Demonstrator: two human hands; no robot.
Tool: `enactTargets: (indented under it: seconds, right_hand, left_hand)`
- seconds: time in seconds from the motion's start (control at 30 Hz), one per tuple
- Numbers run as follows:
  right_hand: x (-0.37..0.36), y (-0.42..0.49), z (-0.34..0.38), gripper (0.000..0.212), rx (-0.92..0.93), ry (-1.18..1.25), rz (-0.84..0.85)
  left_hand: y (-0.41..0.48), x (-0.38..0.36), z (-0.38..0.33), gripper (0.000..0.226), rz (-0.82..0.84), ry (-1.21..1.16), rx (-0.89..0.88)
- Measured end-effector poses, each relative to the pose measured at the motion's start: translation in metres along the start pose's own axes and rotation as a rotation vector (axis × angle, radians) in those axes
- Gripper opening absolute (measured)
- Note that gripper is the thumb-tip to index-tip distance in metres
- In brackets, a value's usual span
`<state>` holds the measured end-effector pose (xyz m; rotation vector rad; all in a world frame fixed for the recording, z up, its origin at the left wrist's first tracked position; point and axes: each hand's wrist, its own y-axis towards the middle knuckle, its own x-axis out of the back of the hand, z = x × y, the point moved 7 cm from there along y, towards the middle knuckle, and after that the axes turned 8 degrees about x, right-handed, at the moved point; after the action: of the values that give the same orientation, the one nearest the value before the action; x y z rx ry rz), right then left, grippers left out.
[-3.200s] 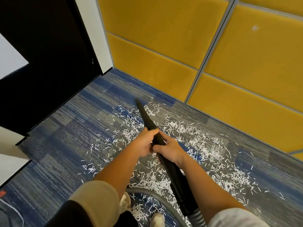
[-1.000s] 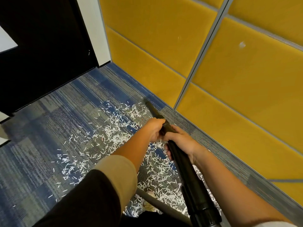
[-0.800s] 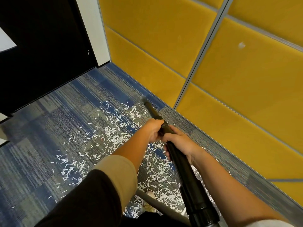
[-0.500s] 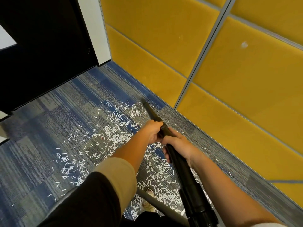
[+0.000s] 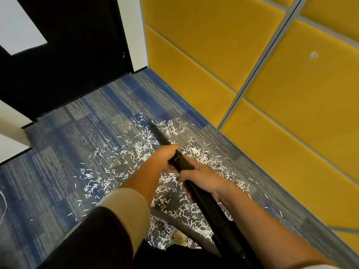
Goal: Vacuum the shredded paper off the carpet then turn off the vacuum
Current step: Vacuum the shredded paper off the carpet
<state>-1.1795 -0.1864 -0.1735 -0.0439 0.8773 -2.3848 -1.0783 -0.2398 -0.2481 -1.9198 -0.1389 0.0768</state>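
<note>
A black vacuum wand point(image 5: 204, 199) slants from the lower right up to a narrow nozzle tip point(image 5: 152, 124) that rests on the blue-grey carpet point(image 5: 58, 167). My left hand point(image 5: 165, 158) grips the wand further forward, and my right hand point(image 5: 202, 179) grips it just behind. White shredded paper point(image 5: 139, 150) lies scattered around the nozzle, under my arms and down toward my feet. A grey hose point(image 5: 182, 228) curves across the floor below my forearms.
Yellow padded wall panels point(image 5: 291, 105) run close along the right, meeting the carpet in a diagonal line. A black door point(image 5: 68, 55) with a white frame point(image 5: 134, 32) stands at the upper left. A thin white cord point(image 5: 3, 202) lies at the far left edge.
The view has swung and the wand has shifted; the nozzle now sits in the far edge of the paper patch, a bit further from the yellow wall. Both hands keep their grip.
</note>
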Motion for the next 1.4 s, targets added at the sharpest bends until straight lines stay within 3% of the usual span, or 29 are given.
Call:
enactTargets:
  seconds: [0.37,0.5,0.7,1.03,1.27,1.4]
  right_hand:
    - [-0.022,0.0,0.003,0.042,0.029,-0.065,-0.003]
    - [-0.029,0.006,0.002,0.041,0.034,-0.112,-0.015]
    - [-0.024,0.022,0.006,0.038,0.032,-0.094,-0.026]
    - [-0.022,0.042,0.013,0.033,0.034,-0.072,-0.053]
    - [-0.023,0.047,0.007,0.058,0.013,-0.082,-0.046]
    - [-0.032,0.046,0.014,0.046,0.043,-0.122,-0.022]
  left_hand:
    - [-0.007,0.023,0.009,0.017,0.005,-0.124,-0.085]
    - [-0.01,0.031,0.011,0.025,-0.009,-0.152,-0.099]
    - [-0.013,0.033,0.001,0.009,0.0,-0.187,-0.148]
    - [-0.013,0.044,-0.016,0.017,0.021,-0.263,-0.217]
    - [-0.013,0.045,-0.011,0.02,0.032,-0.215,-0.196]
    - [-0.01,0.054,-0.011,0.01,0.001,-0.214,-0.2]
